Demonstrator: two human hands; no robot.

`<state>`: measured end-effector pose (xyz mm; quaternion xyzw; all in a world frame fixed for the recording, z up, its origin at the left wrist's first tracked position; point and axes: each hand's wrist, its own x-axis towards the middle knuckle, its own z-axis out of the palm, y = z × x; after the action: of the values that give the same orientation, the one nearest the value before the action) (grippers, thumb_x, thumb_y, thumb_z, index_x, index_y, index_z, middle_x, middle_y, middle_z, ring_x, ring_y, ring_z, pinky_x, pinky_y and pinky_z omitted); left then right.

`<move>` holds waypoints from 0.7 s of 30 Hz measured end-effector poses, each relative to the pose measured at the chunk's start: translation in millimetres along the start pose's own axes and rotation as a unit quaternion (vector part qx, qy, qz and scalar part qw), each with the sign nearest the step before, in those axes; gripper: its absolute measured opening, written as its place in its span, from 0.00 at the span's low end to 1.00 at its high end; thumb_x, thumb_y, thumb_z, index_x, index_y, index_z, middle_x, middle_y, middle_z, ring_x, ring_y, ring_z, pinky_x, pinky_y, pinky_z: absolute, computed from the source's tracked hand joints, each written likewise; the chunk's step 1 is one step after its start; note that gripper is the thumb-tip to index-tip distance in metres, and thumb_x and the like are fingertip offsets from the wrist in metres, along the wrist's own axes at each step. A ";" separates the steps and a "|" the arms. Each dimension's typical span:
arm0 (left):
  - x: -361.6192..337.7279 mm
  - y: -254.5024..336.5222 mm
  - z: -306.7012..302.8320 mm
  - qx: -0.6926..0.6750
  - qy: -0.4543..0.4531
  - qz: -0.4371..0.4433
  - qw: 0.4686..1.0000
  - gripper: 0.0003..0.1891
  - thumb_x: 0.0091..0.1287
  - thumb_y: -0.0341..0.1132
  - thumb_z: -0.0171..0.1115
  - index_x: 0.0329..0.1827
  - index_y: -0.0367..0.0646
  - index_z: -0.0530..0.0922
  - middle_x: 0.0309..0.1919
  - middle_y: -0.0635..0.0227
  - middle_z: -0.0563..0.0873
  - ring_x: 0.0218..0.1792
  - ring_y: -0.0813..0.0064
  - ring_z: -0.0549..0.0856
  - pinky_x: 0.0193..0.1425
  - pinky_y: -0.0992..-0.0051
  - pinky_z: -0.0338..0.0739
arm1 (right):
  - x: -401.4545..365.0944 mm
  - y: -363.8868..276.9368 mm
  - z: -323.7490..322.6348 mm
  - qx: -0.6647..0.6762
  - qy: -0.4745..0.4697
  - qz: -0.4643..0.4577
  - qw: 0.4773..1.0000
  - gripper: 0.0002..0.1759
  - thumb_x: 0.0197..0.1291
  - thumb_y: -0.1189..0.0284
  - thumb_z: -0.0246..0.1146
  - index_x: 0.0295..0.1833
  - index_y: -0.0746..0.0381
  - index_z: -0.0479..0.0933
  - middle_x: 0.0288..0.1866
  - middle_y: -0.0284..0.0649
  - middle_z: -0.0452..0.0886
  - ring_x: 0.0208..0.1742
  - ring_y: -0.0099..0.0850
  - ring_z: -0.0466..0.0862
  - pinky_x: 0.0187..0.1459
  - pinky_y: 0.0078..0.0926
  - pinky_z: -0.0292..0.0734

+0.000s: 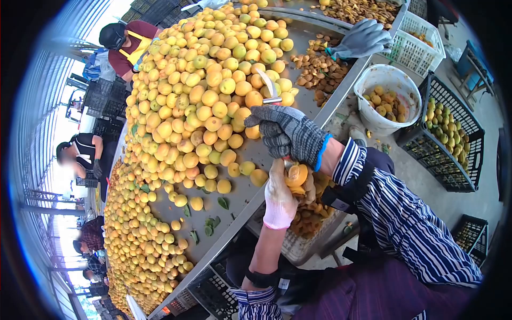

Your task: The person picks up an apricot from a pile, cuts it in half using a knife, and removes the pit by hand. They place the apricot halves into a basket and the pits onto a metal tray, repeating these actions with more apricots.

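My right hand [290, 133], in a grey knitted glove with a blue cuff, is closed round the handle of a knife whose curved blade [266, 82] points up and away over the fruit. Below it my left hand [281, 197], in a pale glove with a pink cuff, holds a cut apricot [296, 176] with its orange flesh showing. The two hands are close together at the edge of the metal table [234, 226]. A large heap of apricots [186, 96] lies just beyond them. Under my hands, halved apricots [309, 218] fill a pale basket.
Apricot pits [320, 72] and a grey glove [362, 40] lie on the table's right part. Beside it stand a white bucket [381, 125] of fruit, a black crate [442, 170] and a white crate [413, 56]. People [82, 154] are across the table.
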<state>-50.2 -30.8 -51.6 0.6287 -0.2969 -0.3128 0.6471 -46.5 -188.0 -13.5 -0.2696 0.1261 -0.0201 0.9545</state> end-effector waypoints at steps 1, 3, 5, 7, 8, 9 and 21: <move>-0.9 2.9 1.9 -0.275 0.005 -0.128 0.953 0.29 0.56 0.18 0.61 0.61 0.38 0.61 0.33 0.61 0.80 0.31 0.71 0.82 0.32 0.74 0.80 | 3.3 1.3 -3.8 0.033 -0.020 0.024 0.999 0.15 0.63 0.61 0.61 0.41 0.63 0.79 0.15 0.25 0.65 0.11 0.18 0.61 0.13 0.18 0.56; -0.3 5.6 8.9 -0.249 0.039 -0.117 0.961 0.25 0.59 0.20 0.59 0.59 0.38 0.62 0.31 0.61 0.79 0.29 0.72 0.81 0.29 0.75 0.79 | 4.9 2.4 -6.6 0.038 -0.022 0.033 0.998 0.13 0.63 0.62 0.61 0.41 0.63 0.79 0.14 0.25 0.63 0.11 0.18 0.60 0.13 0.19 0.56; 1.3 -0.9 6.0 -0.223 0.072 -0.105 0.966 0.22 0.61 0.22 0.57 0.58 0.38 0.63 0.29 0.62 0.78 0.28 0.73 0.80 0.26 0.76 0.77 | 1.4 1.5 -6.1 0.059 -0.038 0.055 0.996 0.12 0.64 0.63 0.60 0.41 0.63 0.78 0.15 0.24 0.64 0.11 0.18 0.61 0.13 0.19 0.56; 8.2 -20.8 -10.6 0.074 0.019 -0.009 0.997 0.14 0.70 0.36 0.51 0.53 0.37 0.67 0.27 0.63 0.77 0.25 0.74 0.78 0.24 0.76 0.73 | 3.3 0.7 -10.9 0.097 -0.057 0.023 0.993 0.12 0.64 0.63 0.60 0.41 0.62 0.78 0.15 0.24 0.64 0.11 0.18 0.61 0.13 0.19 0.56; 9.6 -5.5 -9.3 0.074 0.020 -0.006 0.997 0.14 0.70 0.36 0.51 0.53 0.37 0.67 0.27 0.63 0.77 0.25 0.74 0.78 0.24 0.76 0.73 | 3.5 -0.6 -11.4 0.135 -0.076 -0.008 0.988 0.12 0.64 0.63 0.61 0.41 0.62 0.77 0.15 0.24 0.64 0.11 0.17 0.61 0.13 0.18 0.57; 9.6 13.1 -6.3 -0.040 0.024 -0.078 0.996 0.18 0.72 0.44 0.46 0.50 0.37 0.69 0.27 0.64 0.77 0.25 0.73 0.78 0.24 0.76 0.71 | 2.6 -2.7 -11.5 0.132 -0.079 -0.007 0.988 0.12 0.64 0.63 0.61 0.41 0.62 0.77 0.15 0.24 0.64 0.11 0.17 0.61 0.13 0.18 0.57; 33.9 29.1 -14.8 -0.099 0.147 -0.069 0.982 0.33 0.69 0.65 0.42 0.41 0.38 0.74 0.27 0.66 0.78 0.24 0.74 0.78 0.25 0.75 0.69 | -15.1 -6.0 -10.4 -0.641 0.017 -0.246 0.727 0.20 0.51 0.57 0.71 0.41 0.59 0.78 0.32 0.41 0.83 0.36 0.34 0.83 0.42 0.28 0.78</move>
<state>-16.5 -47.5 -23.3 0.6194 -0.1223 -0.2890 0.7196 -63.5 -196.8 -15.5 -0.8383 0.0546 -0.1729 0.5142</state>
